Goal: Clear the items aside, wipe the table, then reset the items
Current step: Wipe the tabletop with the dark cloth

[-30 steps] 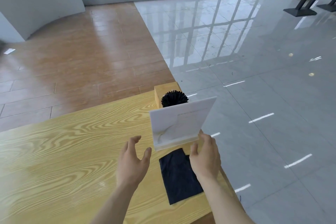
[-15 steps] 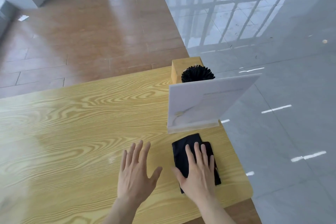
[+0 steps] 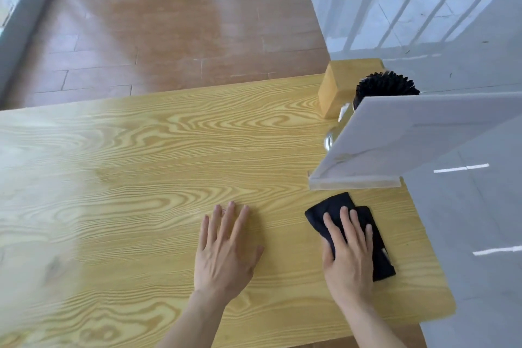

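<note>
A folded dark cloth (image 3: 378, 246) lies near the right edge of the wooden table (image 3: 141, 164). My right hand (image 3: 348, 251) rests flat on the cloth, fingers spread. My left hand (image 3: 227, 246) lies flat on the bare wood to the left of it, holding nothing. Behind the cloth stands a white sign in a clear acrylic stand (image 3: 395, 141). Further back, a glass holder with black fanned contents (image 3: 384, 86) stands beside a wooden block (image 3: 336, 87), partly hidden by the sign.
The table's right edge (image 3: 429, 248) runs just beyond the cloth, with glossy grey floor tiles (image 3: 466, 37) below. Wood-look floor (image 3: 169, 22) lies past the far edge. A wide stretch of bare tabletop extends to the left.
My right hand left the sign's base and came down flat on the cloth. My left hand lowered onto the table. The view tilted down and shifted left.
</note>
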A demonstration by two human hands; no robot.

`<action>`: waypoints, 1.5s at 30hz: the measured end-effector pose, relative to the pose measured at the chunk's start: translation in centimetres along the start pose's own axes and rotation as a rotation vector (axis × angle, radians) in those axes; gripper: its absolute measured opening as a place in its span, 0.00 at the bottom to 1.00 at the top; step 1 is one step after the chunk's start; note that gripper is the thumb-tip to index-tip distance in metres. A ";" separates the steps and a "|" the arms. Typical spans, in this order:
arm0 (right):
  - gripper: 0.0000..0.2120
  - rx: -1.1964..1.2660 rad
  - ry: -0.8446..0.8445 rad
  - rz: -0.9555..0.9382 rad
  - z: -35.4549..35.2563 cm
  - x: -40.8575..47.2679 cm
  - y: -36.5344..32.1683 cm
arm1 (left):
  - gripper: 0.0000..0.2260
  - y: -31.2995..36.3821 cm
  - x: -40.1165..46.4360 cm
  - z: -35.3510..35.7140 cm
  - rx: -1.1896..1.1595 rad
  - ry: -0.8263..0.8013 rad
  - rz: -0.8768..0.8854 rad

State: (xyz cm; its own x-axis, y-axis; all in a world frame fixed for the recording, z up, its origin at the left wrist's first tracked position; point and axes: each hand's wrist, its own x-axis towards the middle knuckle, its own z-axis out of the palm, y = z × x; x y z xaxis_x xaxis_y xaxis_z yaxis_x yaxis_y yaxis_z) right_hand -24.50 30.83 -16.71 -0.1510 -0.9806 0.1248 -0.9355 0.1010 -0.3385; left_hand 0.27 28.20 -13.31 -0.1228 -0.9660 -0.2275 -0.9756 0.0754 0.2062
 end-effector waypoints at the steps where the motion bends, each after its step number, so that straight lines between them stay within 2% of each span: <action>1: 0.23 0.032 0.007 -0.001 0.4 0.1 -0.4 | 0.36 -0.5 0.0 0.2 0.001 -0.010 0.008; 7: 0.20 0.261 0.066 0.051 1.6 0.5 -5.6 | 0.34 -3.4 -0.2 0.8 -0.047 0.032 0.061; 12: 0.17 0.379 -0.008 0.022 3.0 0.6 -12.6 | 0.34 -9.0 -1.6 0.3 -0.078 0.060 0.023; 25: 0.28 0.579 -0.156 -0.052 9.6 -0.7 -34.2 | 0.34 -27.1 -7.6 -2.7 -0.127 0.220 -0.268; 28: 0.24 0.605 -0.202 -0.085 10.9 -1.4 -38.0 | 0.33 -30.9 -9.5 -3.0 -0.132 0.290 -0.320; 32: 0.18 0.633 -0.253 -0.253 12.3 -3.3 -43.0 | 0.32 -35.6 -11.8 -3.3 -0.170 0.384 -0.430; 35: 0.20 0.534 -0.325 -0.483 13.4 -5.6 -46.1 | 0.32 -38.4 -13.8 -2.9 -0.174 0.442 -0.548; 40: 0.26 0.091 -0.425 -0.782 15.5 -8.7 -46.4 | 0.34 -39.6 -15.8 -1.3 -0.257 0.451 -0.790; 42: 0.28 0.017 -0.457 -0.833 15.7 -9.1 -45.8 | 0.34 -39.0 -16.0 -0.7 -0.260 0.447 -0.808; 44: 0.30 -0.042 -0.418 -0.880 15.6 -9.3 -44.3 | 0.34 -37.7 -16.0 -0.5 -0.284 0.436 -0.787; 45: 0.31 -0.074 -0.437 -0.950 15.2 -8.8 -42.0 | 0.33 -35.3 -15.6 0.0 -0.282 0.445 -0.804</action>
State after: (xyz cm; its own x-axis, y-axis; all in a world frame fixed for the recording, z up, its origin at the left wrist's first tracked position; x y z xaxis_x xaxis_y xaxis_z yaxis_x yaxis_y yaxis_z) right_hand 20.95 32.70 -17.80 0.7711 -0.6353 -0.0434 -0.6279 -0.7472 -0.2178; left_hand 36.63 40.63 -17.00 0.7009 -0.7126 -0.0308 -0.6510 -0.6567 0.3808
